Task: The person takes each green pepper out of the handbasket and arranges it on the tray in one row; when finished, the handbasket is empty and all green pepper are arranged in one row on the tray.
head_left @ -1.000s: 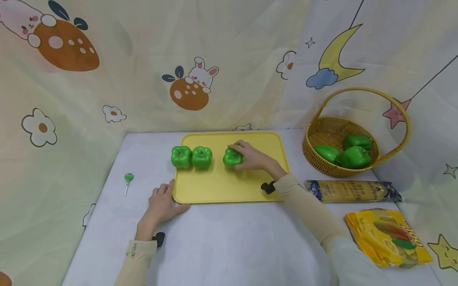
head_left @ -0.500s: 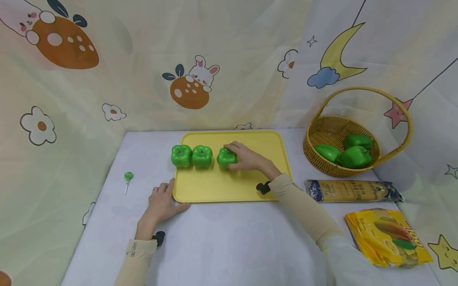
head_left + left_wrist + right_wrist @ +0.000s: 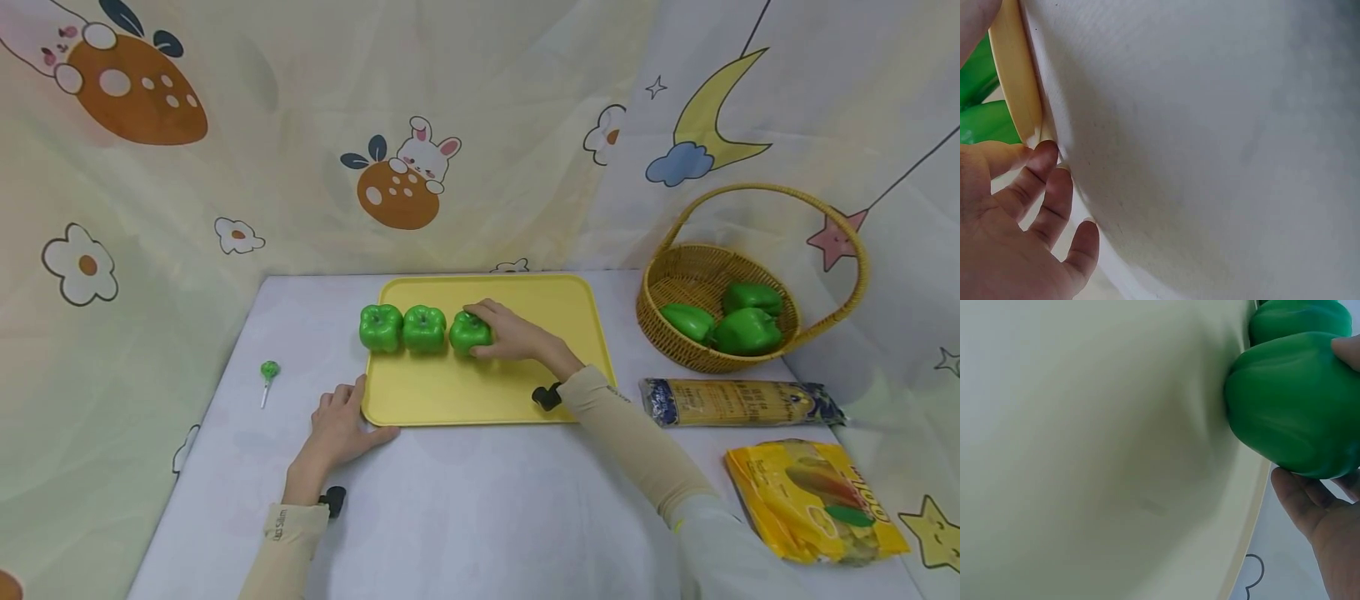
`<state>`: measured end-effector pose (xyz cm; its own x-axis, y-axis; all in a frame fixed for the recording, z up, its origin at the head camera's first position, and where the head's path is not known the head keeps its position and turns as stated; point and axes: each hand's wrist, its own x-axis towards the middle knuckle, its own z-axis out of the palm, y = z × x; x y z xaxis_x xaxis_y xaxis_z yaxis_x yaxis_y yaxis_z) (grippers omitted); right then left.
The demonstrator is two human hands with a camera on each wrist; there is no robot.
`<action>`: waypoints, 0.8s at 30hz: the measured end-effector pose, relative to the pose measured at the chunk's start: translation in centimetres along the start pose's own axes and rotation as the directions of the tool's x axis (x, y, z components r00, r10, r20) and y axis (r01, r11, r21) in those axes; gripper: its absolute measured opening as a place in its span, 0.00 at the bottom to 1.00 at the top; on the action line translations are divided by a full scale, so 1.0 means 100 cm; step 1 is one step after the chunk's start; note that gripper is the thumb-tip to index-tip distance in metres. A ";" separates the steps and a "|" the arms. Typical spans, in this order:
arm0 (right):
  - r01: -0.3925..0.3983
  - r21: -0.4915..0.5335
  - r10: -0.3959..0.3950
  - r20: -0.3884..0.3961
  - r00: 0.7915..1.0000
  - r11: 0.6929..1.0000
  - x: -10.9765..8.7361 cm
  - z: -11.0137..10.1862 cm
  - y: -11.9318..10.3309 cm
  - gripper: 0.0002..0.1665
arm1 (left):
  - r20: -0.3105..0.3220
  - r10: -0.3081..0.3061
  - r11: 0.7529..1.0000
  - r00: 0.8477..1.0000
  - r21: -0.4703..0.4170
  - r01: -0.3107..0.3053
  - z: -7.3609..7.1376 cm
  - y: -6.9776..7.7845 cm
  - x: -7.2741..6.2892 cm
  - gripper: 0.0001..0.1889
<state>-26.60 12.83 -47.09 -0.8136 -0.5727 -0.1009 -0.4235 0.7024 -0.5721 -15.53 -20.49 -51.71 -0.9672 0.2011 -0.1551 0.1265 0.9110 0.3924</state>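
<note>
My right hand [image 3: 510,332] grips a green bell pepper [image 3: 468,333] on the yellow tray [image 3: 525,396], fingers over its far side and thumb at its near side. In the right wrist view this bell pepper [image 3: 1297,406] is close up, with another green pepper just behind it. To its left stand two more bell peppers, a middle one [image 3: 424,328] and one at the tray's left edge [image 3: 381,328], side by side. My left hand [image 3: 340,425] rests at the tray's near left corner, its thumb spread along the front edge and its fingers by the left edge.
A wicker basket [image 3: 678,358] holding green peppers [image 3: 746,332] stands at the right, its tall handle arching over. Nearer lie a long yellow-and-blue packet [image 3: 742,402] and a yellow bag [image 3: 813,500]. A green lollipop [image 3: 269,371] lies left of the tray.
My right hand has moved left along the tray with the bell pepper, bringing it close to the middle one. The left hand has stayed at the tray corner.
</note>
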 end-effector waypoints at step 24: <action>0.028 -0.002 -0.028 0.008 1.000 1.000 0.005 0.001 -0.006 0.47 | 0.005 -0.013 1.000 1.000 0.002 0.013 0.000 0.000 0.000 0.58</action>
<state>-26.74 12.08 -46.91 -0.7983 -0.5953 -0.0912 -0.4467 0.6869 -0.5732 -15.51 -20.47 -51.69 -0.9677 0.1910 -0.1644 0.1144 0.9142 0.3887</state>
